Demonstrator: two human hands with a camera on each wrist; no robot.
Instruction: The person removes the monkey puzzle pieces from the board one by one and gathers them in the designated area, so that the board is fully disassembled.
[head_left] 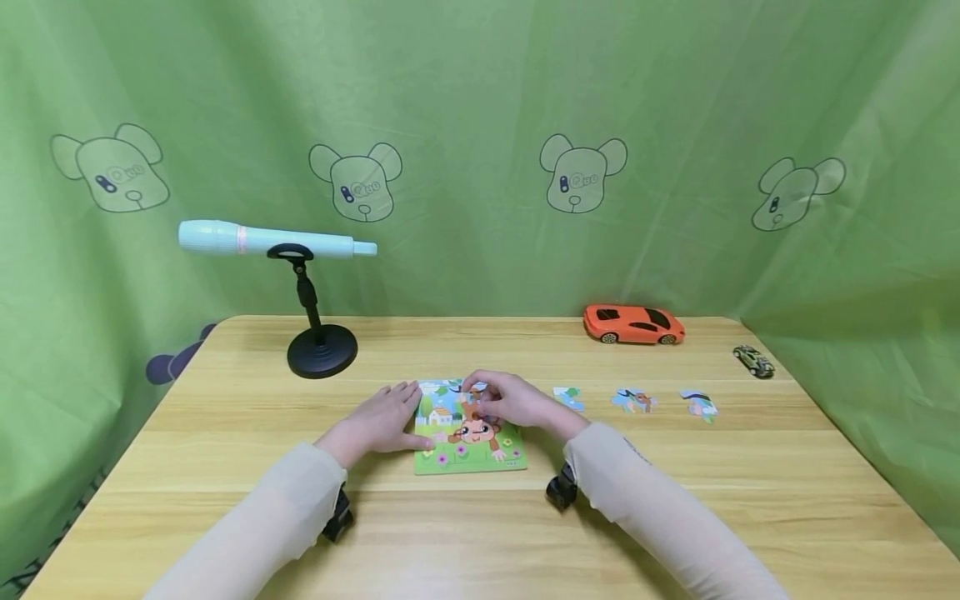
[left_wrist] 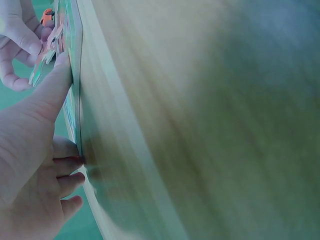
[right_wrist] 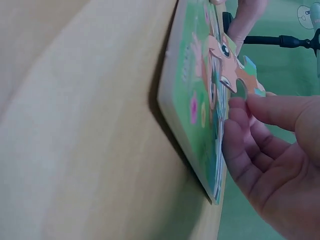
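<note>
A jigsaw board [head_left: 471, 461] with a monkey, a small house and flowers lies flat on the wooden table. My left hand [head_left: 381, 419] rests along its left side, with the thumb on the board's lower left part and the fingers near its upper left corner. In the right wrist view, my right hand [right_wrist: 272, 145] pinches a jigsaw piece [right_wrist: 231, 67] between thumb and fingers. The piece shows part of the monkey's face and is tilted above the board. Right of the board lie three loose pieces: one blue and green [head_left: 568, 398], one brown and blue [head_left: 634, 401], one pinkish [head_left: 699, 404].
At the back left, a light blue microphone [head_left: 300, 242] sits on a black stand [head_left: 322, 351]. An orange toy car [head_left: 633, 324] is at the back right, and a smaller patterned car [head_left: 753, 362] is near the right edge. Green curtain [head_left: 472, 100] surrounds the table [head_left: 450, 542].
</note>
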